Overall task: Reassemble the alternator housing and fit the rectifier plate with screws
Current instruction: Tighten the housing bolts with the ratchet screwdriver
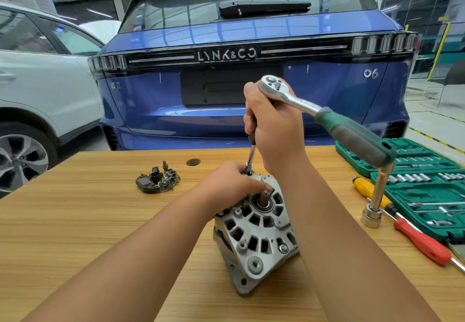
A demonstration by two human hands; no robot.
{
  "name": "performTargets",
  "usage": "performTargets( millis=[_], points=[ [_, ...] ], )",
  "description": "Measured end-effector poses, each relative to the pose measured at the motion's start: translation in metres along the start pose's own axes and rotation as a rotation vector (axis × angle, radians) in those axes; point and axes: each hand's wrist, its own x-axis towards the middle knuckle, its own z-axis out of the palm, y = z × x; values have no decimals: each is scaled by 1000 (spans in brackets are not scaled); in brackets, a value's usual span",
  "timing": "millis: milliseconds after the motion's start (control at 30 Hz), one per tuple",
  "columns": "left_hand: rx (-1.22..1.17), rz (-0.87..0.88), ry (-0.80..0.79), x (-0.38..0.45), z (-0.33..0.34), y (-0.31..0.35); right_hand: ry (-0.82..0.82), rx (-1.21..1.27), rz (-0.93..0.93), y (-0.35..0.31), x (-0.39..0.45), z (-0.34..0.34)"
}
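Note:
The silver alternator housing (254, 231) stands on the wooden table (75, 221), its shaft end facing up. My left hand (231, 182) rests on its far top edge and pinches the lower end of an extension bar (251, 156) that meets the housing there. My right hand (273, 125) grips the head end of a ratchet (327, 116) above that bar; the green and grey handle sticks out to the right. The black rectifier plate (158, 182) lies apart on the table, to the left.
An open green socket set case (427, 185) sits at the right. Beside it lie a yellow screwdriver (364, 187), a red-handled screwdriver (422, 242) and an L-shaped socket wrench (375, 201). A blue car (251, 44) and a white car (45, 82) stand beyond the table.

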Motion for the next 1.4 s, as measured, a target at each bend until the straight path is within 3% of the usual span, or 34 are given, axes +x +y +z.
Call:
performTargets(
  millis=[267, 567, 733, 900, 1000, 1100, 1400],
  points=[
    [-9, 24, -12, 5, -4, -3, 12, -17, 103, -5, 10, -11],
    [-13, 32, -15, 8, -4, -5, 141, -241, -75, -5, -13, 5],
    [20, 35, -36, 11, -6, -1, -59, -327, 155, -8, 18, 9],
    [117, 63, -68, 9, -5, -1, 178, 50, 355, -8, 36, -27],
    [107, 53, -84, 7, -5, -1, 152, 158, 274, -3, 25, -41],
    [67, 48, -76, 9, -4, -3, 75, 96, 174, -6, 14, -34],
    [59, 65, -7, 5, 0, -4, 120, -11, 18, -37, -7, -31]
  ],
)
